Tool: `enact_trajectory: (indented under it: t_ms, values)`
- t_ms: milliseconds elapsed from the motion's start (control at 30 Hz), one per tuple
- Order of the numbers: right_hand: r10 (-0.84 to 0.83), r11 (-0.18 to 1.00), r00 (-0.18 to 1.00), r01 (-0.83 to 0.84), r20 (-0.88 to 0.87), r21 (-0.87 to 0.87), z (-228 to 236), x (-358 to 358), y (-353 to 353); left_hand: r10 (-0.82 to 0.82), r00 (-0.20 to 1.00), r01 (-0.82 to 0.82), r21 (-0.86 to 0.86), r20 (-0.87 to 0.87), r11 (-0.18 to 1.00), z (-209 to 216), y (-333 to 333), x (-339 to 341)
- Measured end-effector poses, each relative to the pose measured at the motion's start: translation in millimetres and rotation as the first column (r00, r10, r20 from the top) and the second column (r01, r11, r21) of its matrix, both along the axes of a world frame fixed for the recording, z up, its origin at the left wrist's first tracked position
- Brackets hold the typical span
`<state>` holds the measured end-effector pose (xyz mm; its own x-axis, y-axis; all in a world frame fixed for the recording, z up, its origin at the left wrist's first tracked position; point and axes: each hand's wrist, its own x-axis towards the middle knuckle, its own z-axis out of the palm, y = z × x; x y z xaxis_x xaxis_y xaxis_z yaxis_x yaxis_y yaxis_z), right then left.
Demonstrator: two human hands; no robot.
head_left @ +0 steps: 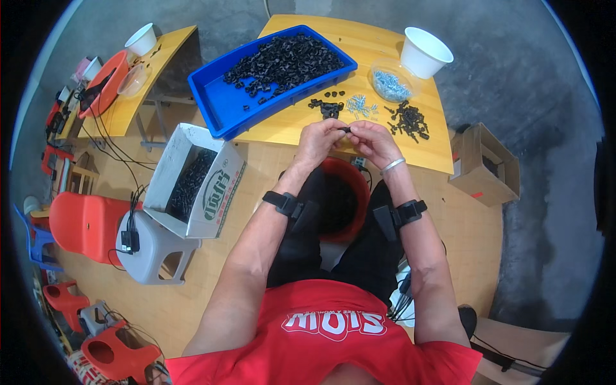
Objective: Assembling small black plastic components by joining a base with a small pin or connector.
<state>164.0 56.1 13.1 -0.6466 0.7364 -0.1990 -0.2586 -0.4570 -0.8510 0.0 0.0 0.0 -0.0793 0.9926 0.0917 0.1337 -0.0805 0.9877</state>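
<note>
Tabletop, left hand, right hand, black part half-hidden between.

The small black piece is mostly covered by the fingers of the left hand and right hand, its shape too small to tell. The red bucket below is partly hidden behind the legs, its dark contents indistinct. What lies in the brown box is too dim to make out. A dark object at far right is cut off by the picture's edge
</note>
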Motion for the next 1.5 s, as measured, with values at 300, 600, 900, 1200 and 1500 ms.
enact_trajectory:
  t_ms: [300,600,900,1200,1500]
  values:
    - [-0.046,0.999,0.995,0.047,0.087,-0.005,-4,-5,3,-0.006,0.997,0.007,-0.013,0.078,1.0,4,-6,-5]
    - [0.042,0.999,0.995,-0.043,0.086,0.017,-1,-3,3,-0.059,0.979,0.078,-0.088,0.194,0.993,2,-2,-12]
    - [0.124,0.992,0.985,-0.119,0.122,-0.047,0,-5,13,-0.139,0.967,0.151,-0.042,0.214,0.988,0,0,-18]
    - [0.062,0.998,0.98,-0.065,0.189,0.009,2,-12,8,-0.145,0.953,0.155,-0.015,0.267,0.988,2,-3,-18]
    - [-0.182,0.953,0.942,0.099,0.282,0.285,5,14,8,-0.231,0.885,0.308,0.138,-0.404,0.941,4,-27,-9]
